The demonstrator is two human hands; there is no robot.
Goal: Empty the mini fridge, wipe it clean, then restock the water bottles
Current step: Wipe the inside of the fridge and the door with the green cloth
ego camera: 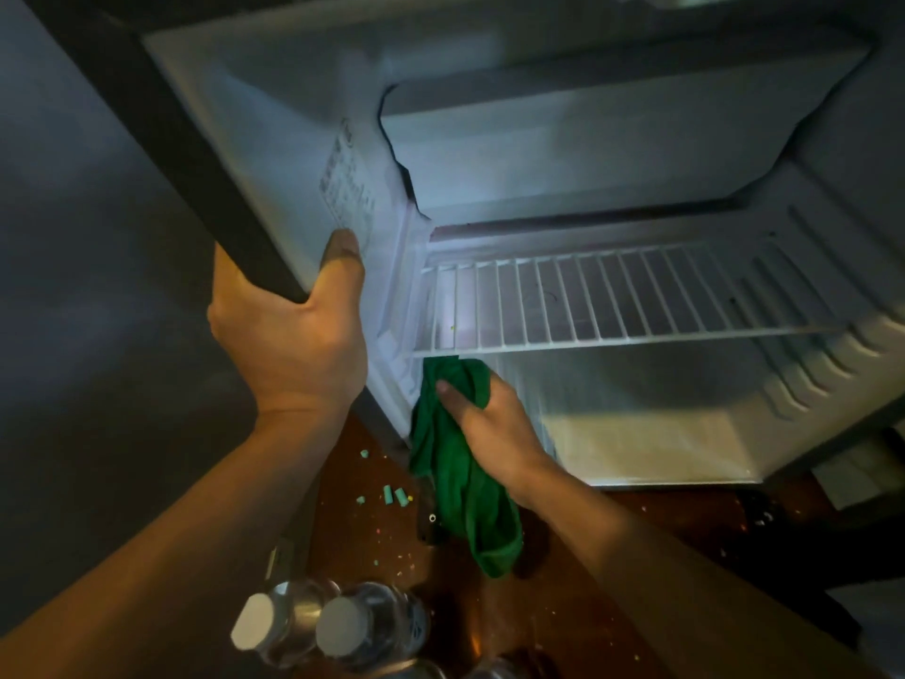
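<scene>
At the near left of the mini fridge (pixel 636 448): one green cloth (pixel 455 477), held.
Mini fridge, 1, door (pixel 274 139) open at left; wire shelf (pixel 612 296), 1, bare. Right hand (pixel 489 423) grips the cloth just under the shelf's left end, against the inner wall; the rest hangs down. Left hand (pixel 294 340) is curled round the door's edge. Water bottles, 2 counted, white-capped (pixel 274 624) (pixel 367 624), stand on the brown floor (pixel 563 605), near left. Pale-green bits (pixel 394 494), at least 4, lie scattered beyond them.
</scene>
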